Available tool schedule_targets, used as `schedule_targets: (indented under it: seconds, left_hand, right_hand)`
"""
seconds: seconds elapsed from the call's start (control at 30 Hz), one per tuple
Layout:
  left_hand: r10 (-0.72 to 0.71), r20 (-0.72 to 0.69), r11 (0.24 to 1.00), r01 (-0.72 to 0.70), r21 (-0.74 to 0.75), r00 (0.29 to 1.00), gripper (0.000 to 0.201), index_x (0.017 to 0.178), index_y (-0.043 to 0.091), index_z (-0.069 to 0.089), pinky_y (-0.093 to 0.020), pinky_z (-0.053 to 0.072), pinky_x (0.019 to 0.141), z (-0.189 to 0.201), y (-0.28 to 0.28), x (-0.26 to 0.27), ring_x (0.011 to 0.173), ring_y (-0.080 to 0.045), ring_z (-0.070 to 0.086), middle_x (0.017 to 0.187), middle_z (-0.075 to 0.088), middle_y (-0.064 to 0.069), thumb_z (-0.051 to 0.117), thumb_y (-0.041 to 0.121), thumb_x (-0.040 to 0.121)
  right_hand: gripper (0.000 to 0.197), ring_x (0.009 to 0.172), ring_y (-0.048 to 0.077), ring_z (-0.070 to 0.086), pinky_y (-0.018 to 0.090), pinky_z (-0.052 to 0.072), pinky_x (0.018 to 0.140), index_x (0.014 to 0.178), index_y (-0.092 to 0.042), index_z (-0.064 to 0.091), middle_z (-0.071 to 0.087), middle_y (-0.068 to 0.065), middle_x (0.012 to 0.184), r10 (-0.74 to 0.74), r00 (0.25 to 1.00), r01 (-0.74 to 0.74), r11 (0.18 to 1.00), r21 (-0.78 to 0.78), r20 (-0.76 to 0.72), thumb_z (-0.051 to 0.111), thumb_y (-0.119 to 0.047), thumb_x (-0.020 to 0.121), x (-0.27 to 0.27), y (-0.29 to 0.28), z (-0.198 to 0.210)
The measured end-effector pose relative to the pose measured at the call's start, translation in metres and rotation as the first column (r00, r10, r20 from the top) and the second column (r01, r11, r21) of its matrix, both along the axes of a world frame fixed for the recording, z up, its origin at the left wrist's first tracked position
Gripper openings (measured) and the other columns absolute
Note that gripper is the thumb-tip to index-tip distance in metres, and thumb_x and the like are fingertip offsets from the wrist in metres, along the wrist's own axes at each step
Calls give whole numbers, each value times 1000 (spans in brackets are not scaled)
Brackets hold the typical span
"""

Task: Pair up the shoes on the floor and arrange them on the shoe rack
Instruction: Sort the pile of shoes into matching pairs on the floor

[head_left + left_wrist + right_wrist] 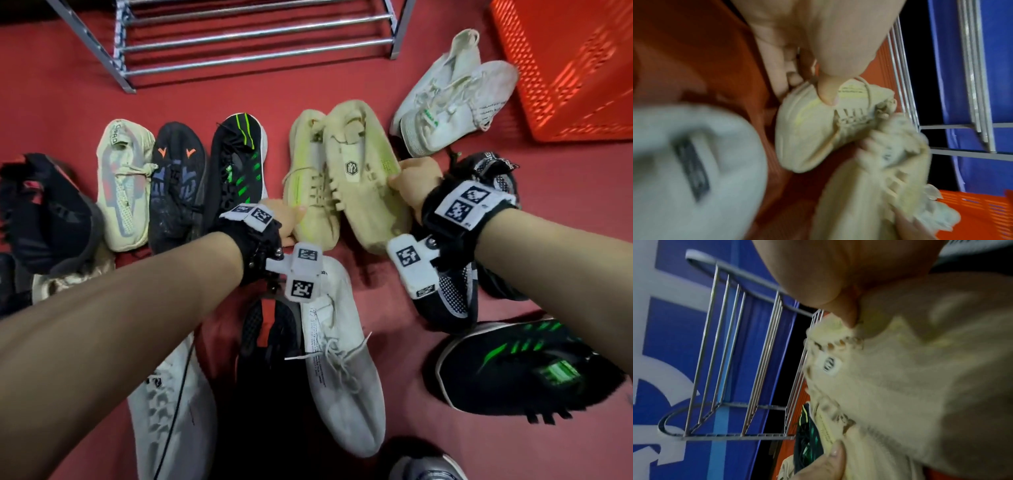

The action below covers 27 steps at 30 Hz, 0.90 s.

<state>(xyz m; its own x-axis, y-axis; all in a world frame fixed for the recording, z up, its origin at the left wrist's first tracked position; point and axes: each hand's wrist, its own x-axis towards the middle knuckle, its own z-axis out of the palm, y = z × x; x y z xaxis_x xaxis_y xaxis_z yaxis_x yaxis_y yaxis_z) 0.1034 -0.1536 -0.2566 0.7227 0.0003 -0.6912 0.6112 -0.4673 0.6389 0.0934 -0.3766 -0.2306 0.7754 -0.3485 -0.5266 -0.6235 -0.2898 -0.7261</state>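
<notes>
Overhead, the left hand (286, 219) pinches one pale yellow shoe (310, 178) at its side while the right hand (416, 183) grips its mate (366, 181); both lie touching on the red floor (68, 113), near the empty shoe rack (253, 37). From the left wrist, thumb and fingers (826, 91) clamp the knit upper near the laces. From the right wrist, the thumb is tucked into the soft collar, which buckles. These look light and floppy, so holding at the firmer heel or sole edge would likely carry them better.
</notes>
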Motion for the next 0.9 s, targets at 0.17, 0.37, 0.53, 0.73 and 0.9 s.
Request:
schedule_targets:
  seconds: [0.17, 0.37, 0.53, 0.73, 0.9]
  left_hand:
    - [-62, 2, 997, 61, 52, 998, 26, 83, 1, 54, -38, 61, 63, -4, 14, -9, 64, -28, 68, 73, 64, -18, 66, 23, 91]
    - [-52, -1, 997, 52, 61, 999, 26, 91, -4, 57, -38, 61, 58, -1, 16, -15, 57, -26, 69, 69, 64, -19, 67, 19, 88]
    - [-387, -21, 849, 365, 382, 922, 43, 83, 4, 66, -33, 57, 72, 6, 14, -17, 67, -26, 67, 74, 73, -10, 54, 45, 82]
    - [-573, -38, 719, 525, 456, 818, 53, 83, 6, 68, -38, 56, 78, 2, 28, -29, 78, -31, 67, 83, 71, -13, 40, 50, 92]
    - [-598, -19, 752, 569, 333, 802, 28, 86, 7, 67, -26, 54, 55, 8, 49, -41, 68, -24, 66, 83, 73, -11, 55, 31, 93]
  right_hand:
    - [18, 82, 23, 63, 43, 57, 84, 94, -15, 66, 67, 8, 89, -94, 990, 101, 992, -68, 106, 61, -3, 81, 3, 18, -20]
    - [25, 86, 26, 65, 47, 57, 84, 76, -26, 56, 64, 0, 82, -271, 950, 274, 962, 1, 157, 59, -1, 82, 0, 5, -26]
    - [18, 88, 25, 62, 39, 55, 84, 99, -18, 59, 62, 3, 95, -31, 997, 48, 971, -233, 76, 63, -12, 82, 5, 3, -21]
    - [36, 101, 36, 56, 33, 43, 73, 112, -4, 60, 54, 19, 122, 267, 934, -357, 746, -562, -238, 57, -27, 85, 3, 16, -18]
    - [52, 125, 38, 40, 43, 42, 102, 131, -6, 45, 33, 15, 139, 375, 921, -355, 688, -633, -109, 55, -29, 86, -18, 34, -5]
